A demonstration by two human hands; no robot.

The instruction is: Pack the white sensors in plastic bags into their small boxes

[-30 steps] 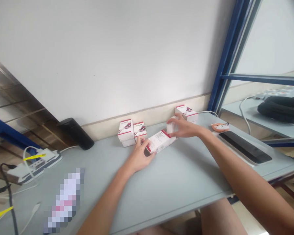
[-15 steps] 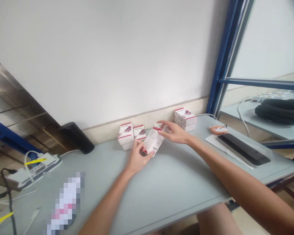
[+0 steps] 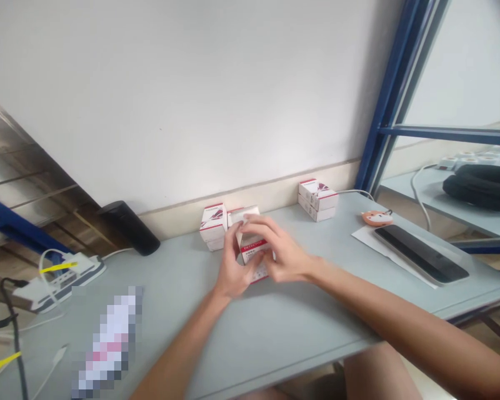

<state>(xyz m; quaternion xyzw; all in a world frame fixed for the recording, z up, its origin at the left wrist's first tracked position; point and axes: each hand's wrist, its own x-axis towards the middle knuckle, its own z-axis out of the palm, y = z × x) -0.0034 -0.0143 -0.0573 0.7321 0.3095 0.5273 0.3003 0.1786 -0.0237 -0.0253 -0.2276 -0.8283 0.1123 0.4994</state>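
A white cardboard box point(image 3: 254, 253) with red bands is between my hands above the middle of the table. Its end faces me, and a pale flap point(image 3: 250, 212) stands up at its top. My left hand point(image 3: 231, 269) is closed round the box's left side. From the right, my right hand point(image 3: 289, 253) grips the box, fingers bent over its top edge and thumb low on its front. Just behind and left, a pair of stacked boxes point(image 3: 213, 221) of the same kind touches the wall's foot. Another box there is mostly hidden by my hands.
More such boxes point(image 3: 318, 201) are stacked at the back right. A dark phone point(image 3: 420, 253) lies on white paper beside an orange animal-faced item point(image 3: 377, 218). A black cylinder point(image 3: 129, 228) leans at the back left, near a white power strip point(image 3: 69, 280) with cables. A pixelated patch covers something at front left.
The box has turned from lying slanted to showing its end toward me, with a flap now raised. My right hand has moved left and closed over it.
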